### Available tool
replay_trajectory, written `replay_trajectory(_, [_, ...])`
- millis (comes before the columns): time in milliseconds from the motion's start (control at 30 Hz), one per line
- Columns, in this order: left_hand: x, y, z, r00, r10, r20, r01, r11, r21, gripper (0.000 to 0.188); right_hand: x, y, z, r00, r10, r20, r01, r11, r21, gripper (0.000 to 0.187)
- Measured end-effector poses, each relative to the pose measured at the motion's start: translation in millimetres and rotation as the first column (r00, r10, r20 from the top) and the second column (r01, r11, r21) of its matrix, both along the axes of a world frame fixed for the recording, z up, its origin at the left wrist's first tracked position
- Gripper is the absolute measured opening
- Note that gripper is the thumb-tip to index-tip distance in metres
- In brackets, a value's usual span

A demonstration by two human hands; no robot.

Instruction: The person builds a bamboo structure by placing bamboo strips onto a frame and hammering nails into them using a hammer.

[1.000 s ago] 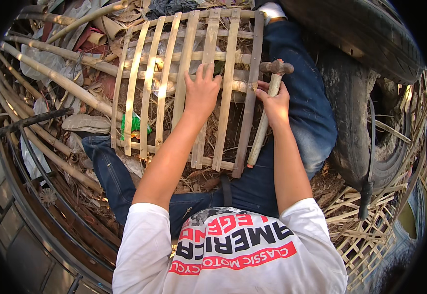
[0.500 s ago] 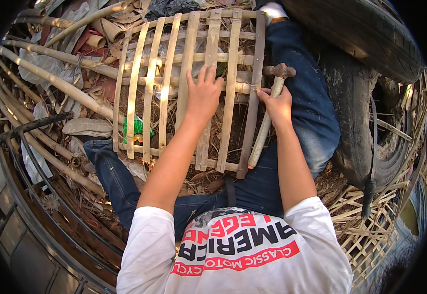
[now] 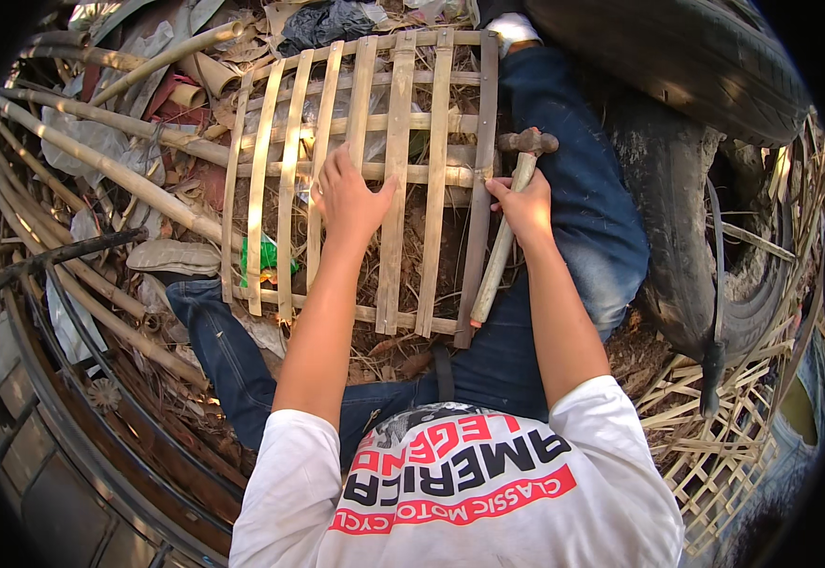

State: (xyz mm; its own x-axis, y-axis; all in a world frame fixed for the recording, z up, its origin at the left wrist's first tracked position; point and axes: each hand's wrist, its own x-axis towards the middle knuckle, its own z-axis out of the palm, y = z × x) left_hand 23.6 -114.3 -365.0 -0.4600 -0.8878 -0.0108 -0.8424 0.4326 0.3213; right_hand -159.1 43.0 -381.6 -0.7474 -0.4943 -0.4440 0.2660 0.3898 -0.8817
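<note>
A bamboo slat frame [image 3: 397,218] lies in front of me, its long upright slats crossed by several thinner strips. My left hand [image 3: 348,197] is open over the middle slats, thumb apart from the fingers, touching the bamboo near a cross strip. In my right hand [image 3: 524,206] is a hammer [image 3: 497,260] with a pale wooden handle and a rusty metal head, the head pointing away from me. The thumb and fingertip of that hand rest against the dark slat [image 3: 476,227] at the frame's right edge. Whether they pinch a nail there cannot be seen.
My outstretched jeans-clad leg [image 3: 578,180] runs along the frame's right side. Old tyres [image 3: 682,218] stand beyond it. Bamboo poles [image 3: 138,180] and a black metal frame [image 3: 71,312] lie left. A woven bamboo lattice [image 3: 715,454] is at lower right; a black plastic bag [image 3: 322,26] lies beyond.
My left hand has slid left across the slats, its fingers turning a little. The right hand still grips the hammer beside the dark slat. The whole view has shifted slightly.
</note>
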Motion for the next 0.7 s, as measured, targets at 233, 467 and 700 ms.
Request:
replay_trajectory(233, [2, -19, 10, 0.989, 0.145, 0.027, -0.146, 0.938, 0.313, 0.081, 0, 1, -11, 0.999, -0.011, -0.052, 0.007, 0.997, -0.079, 0.036])
replay_trajectory(467, [21, -73, 8, 0.963, -0.217, 0.159, 0.188, 0.965, 0.182, 0.053, 4, 2, -8, 0.999, -0.023, -0.034, 0.019, 0.993, -0.116, 0.036])
replay_trajectory(700, [40, -105, 18, 0.933, -0.31, 0.181, 0.224, 0.897, 0.381, 0.079, 3, 5, -11, 0.999, -0.029, -0.028, 0.027, 0.997, -0.078, 0.036])
